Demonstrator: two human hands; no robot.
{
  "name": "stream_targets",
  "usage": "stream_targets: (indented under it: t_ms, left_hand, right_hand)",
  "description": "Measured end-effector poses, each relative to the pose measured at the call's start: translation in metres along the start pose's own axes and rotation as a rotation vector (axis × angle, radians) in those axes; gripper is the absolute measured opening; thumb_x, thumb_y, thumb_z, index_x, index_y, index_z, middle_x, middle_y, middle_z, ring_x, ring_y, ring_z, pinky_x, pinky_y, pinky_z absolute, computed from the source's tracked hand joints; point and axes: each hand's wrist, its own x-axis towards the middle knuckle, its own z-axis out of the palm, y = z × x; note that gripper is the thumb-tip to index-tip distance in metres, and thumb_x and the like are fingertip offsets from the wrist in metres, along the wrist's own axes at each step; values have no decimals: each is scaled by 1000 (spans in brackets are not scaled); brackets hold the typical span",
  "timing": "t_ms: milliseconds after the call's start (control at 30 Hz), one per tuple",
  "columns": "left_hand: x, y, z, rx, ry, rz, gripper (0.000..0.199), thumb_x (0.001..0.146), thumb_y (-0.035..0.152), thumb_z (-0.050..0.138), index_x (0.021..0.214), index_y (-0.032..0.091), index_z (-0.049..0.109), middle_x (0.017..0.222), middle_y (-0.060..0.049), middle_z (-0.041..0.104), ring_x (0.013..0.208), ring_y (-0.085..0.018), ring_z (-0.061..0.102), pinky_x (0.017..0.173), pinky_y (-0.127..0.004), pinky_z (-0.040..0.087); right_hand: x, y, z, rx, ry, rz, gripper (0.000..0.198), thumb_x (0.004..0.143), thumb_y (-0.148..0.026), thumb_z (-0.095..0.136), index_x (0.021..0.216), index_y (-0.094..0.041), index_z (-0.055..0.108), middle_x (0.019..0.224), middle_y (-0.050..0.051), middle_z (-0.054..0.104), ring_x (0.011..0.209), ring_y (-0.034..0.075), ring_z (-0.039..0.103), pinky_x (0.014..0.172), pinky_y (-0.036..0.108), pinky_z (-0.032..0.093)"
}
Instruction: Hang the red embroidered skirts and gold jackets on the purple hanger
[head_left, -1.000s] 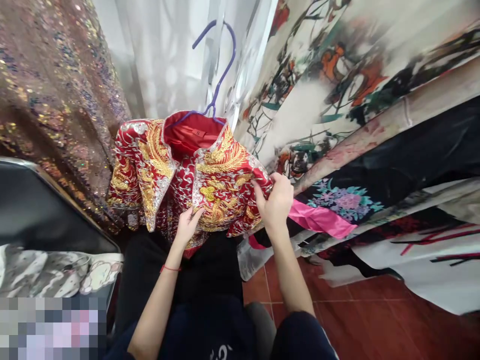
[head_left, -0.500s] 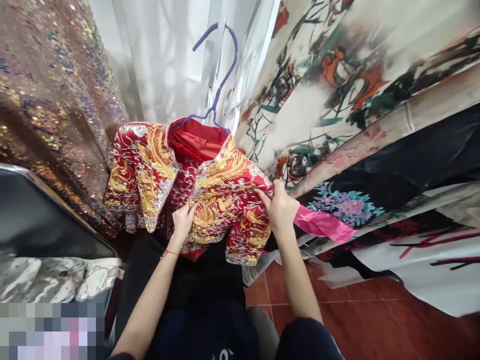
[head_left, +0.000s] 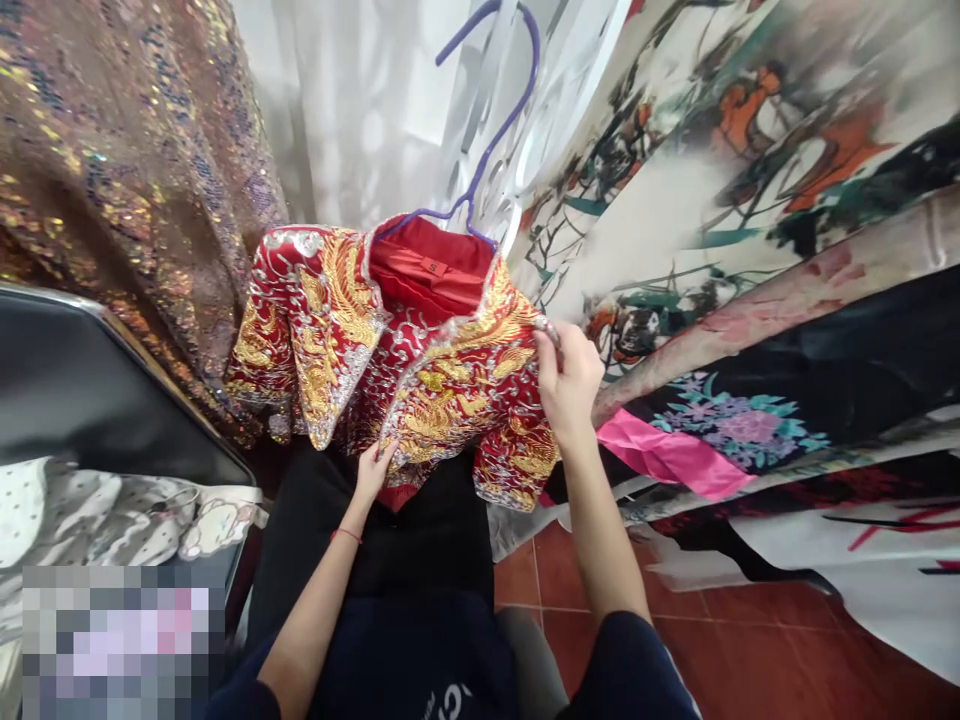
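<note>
In front of me is a red jacket (head_left: 450, 390) with gold and silver embroidery, its front hanging open and the plain red lining showing at the neck. A purple hanger (head_left: 491, 150) sits inside it, the hook sticking up out of the collar. My left hand (head_left: 376, 468) pinches the lower front edge of the jacket panel on the right side of the view. Higher up, my right hand (head_left: 571, 385) grips the shoulder of that same side, fingers partly hidden behind the cloth. The sleeve on that side hangs below my right hand.
Sequinned fabric (head_left: 150, 130) hangs at the left, above a black chair (head_left: 97, 380) with folded patterned cloth (head_left: 142, 520) on it. Several garments, one a floral black cloth (head_left: 885, 340) beside a pink ribbon (head_left: 675, 455), fill the right. Below them is a red tiled floor (head_left: 600, 580).
The view has shifted, so the jacket and hanger appear further right. My left hand has slid down the front edge, and my right hand has moved up toward the shoulder.
</note>
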Motion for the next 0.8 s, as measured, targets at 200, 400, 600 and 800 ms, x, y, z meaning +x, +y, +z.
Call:
stream_targets:
  t_ms: [200,400,600,800]
  left_hand:
    - [26,10,-15,-31,181,-19,55,78,63,68,98,12,72,102,-10,75,99,-24,69,96,-35,53]
    - [51,5,7,62,194,-136,36,80,50,74,97,18,74,110,-11,77,113,-29,68,107,-42,48]
    - [36,5,15,122,190,-196,36,85,51,72,94,16,72,97,-9,76,103,-26,70,98,-39,52]
    - [-47,0,0,231,277,-176,36,87,47,72,102,16,63,92,-6,67,86,-21,68,80,-38,59]
  right_hand:
    - [7,11,-1,29,181,133,46,104,-55,38,95,-19,66,86,5,67,77,18,62,76,33,47]
    - [-5,31,32,-30,93,117,54,101,-63,37,95,-17,65,81,7,60,75,21,58,75,39,48]
    - [-18,22,40,-129,116,135,51,102,-56,35,120,-15,60,106,16,61,101,29,60,91,52,49]
    - [-45,-58,55,-38,194,-192,29,95,-26,47,122,-24,57,111,13,66,104,27,63,89,49,50]
